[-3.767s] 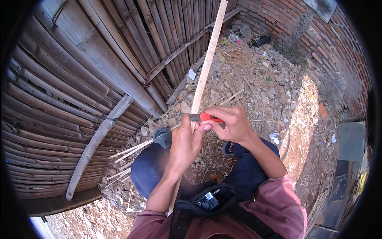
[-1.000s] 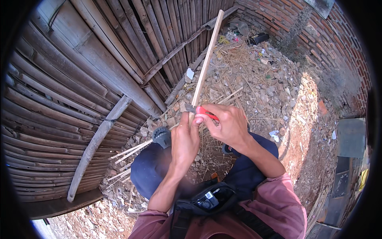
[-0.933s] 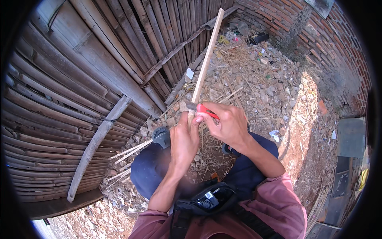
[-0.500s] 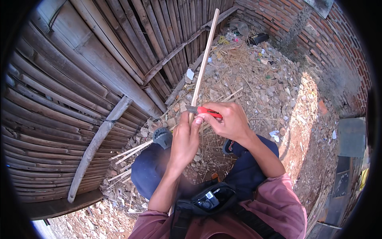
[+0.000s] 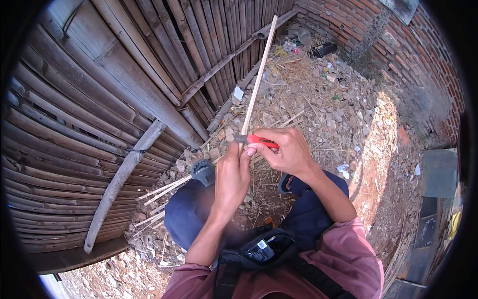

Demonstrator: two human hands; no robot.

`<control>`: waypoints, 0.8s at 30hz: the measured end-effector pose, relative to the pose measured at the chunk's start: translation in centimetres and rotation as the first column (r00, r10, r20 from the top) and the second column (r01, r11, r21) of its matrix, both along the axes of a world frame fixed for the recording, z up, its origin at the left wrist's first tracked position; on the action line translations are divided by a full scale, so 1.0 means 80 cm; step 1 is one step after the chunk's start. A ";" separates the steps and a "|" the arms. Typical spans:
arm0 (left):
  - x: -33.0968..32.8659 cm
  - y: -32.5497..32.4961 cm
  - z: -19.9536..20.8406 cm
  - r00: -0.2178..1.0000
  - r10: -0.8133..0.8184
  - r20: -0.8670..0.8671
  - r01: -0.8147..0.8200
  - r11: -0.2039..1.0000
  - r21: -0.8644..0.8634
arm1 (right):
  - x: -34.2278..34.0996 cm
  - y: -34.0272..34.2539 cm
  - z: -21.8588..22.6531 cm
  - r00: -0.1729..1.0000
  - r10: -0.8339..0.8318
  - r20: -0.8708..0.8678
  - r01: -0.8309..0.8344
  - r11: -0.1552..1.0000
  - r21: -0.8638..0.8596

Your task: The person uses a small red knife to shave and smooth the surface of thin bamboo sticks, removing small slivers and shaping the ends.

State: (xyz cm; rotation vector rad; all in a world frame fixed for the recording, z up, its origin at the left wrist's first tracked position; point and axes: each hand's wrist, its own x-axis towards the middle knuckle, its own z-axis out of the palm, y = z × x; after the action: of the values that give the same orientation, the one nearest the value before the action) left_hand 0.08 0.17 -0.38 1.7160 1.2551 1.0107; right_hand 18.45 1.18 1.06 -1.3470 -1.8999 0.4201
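A long pale bamboo strip (image 5: 261, 74) slants up and away from my hands, its far end toward the slatted wall. My left hand (image 5: 231, 172) is closed round its near end, thumb uppermost. My right hand (image 5: 287, 152) grips a red-handled utility knife (image 5: 262, 141). The knife's grey blade (image 5: 240, 138) lies across the strip just beyond my left fingers. My right thumb is close to my left thumb; whether they touch I cannot tell. The strip's lowest part is hidden by my left hand.
Bamboo slat wall (image 5: 114, 74) rises on the left, with a curved pole (image 5: 122, 187) against it. Several cut strips (image 5: 167, 188) lie by my left leg. Rubble (image 5: 328, 119) covers the ground up to the brick wall (image 5: 428, 55). An open black bag (image 5: 259, 251) sits at my waist.
The strip's far end has dipped slightly nearer and to the right. Both hands and the knife have shifted a little, with the same grips.
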 end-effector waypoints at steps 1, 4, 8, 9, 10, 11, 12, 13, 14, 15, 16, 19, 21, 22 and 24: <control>0.000 -0.001 0.002 1.000 0.014 -0.002 -0.014 1.000 -0.004 | -0.001 -0.001 0.002 1.000 -0.002 0.012 0.002 1.000 -0.001; 0.001 -0.003 0.008 0.999 0.054 0.004 -0.054 0.998 -0.016 | -0.005 -0.005 0.009 0.999 -0.019 0.033 0.019 1.000 0.010; 0.001 -0.004 0.006 0.994 0.098 0.051 -0.097 0.995 -0.027 | -0.011 -0.008 0.006 0.998 -0.061 0.024 0.059 0.997 0.058; 0.002 -0.004 0.005 0.992 0.106 0.066 -0.105 0.994 -0.028 | -0.011 -0.008 0.005 0.997 -0.068 0.021 0.066 0.995 0.068; 0.002 -0.003 0.004 0.992 0.107 0.072 -0.105 0.994 -0.030 | -0.012 -0.008 0.003 0.997 -0.071 0.024 0.069 0.995 0.076; 0.003 -0.003 0.003 0.991 0.109 0.077 -0.106 0.994 -0.032 | -0.012 -0.008 0.002 0.997 -0.073 0.026 0.071 0.994 0.085; 0.003 -0.003 0.002 0.991 0.109 0.083 -0.106 0.994 -0.033 | -0.011 -0.009 0.001 0.997 -0.077 0.028 0.074 0.993 0.093; 0.003 -0.003 0.002 0.990 0.109 0.085 -0.106 0.994 -0.035 | -0.012 -0.010 0.001 0.996 -0.086 0.038 0.082 0.992 0.097; 0.004 -0.003 0.002 0.990 0.108 0.088 -0.105 0.994 -0.037 | -0.013 -0.011 0.003 0.994 -0.094 0.048 0.089 0.991 0.102; 0.004 -0.002 0.002 0.990 0.109 0.089 -0.106 0.994 -0.039 | -0.014 -0.012 0.004 0.993 -0.103 0.058 0.096 0.990 0.106; 0.004 -0.002 0.002 0.989 0.111 0.095 -0.109 0.994 -0.024 | -0.016 -0.013 0.007 0.990 -0.121 0.069 0.114 0.989 0.096; 0.006 -0.001 0.002 0.990 0.112 0.091 -0.111 0.994 -0.012 | -0.020 -0.017 0.012 0.982 -0.167 0.088 0.160 0.984 0.077; 0.006 -0.002 0.009 0.992 0.109 0.060 -0.106 0.993 -0.047 | -0.021 -0.017 0.013 0.980 -0.185 0.079 0.179 0.981 0.079; 0.007 0.000 0.007 0.993 0.104 0.053 -0.102 0.994 -0.040 | -0.021 -0.017 0.012 0.980 -0.186 0.070 0.180 0.980 0.087; 0.007 0.003 0.001 0.995 0.094 0.037 -0.094 0.995 -0.027 | -0.020 -0.014 0.007 0.981 -0.186 0.053 0.180 0.978 0.103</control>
State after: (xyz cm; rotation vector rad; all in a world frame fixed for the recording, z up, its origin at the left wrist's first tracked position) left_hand 0.64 0.40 -0.28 1.6241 1.3287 1.0734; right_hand 16.84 0.03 1.64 -1.4685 -1.8025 0.1921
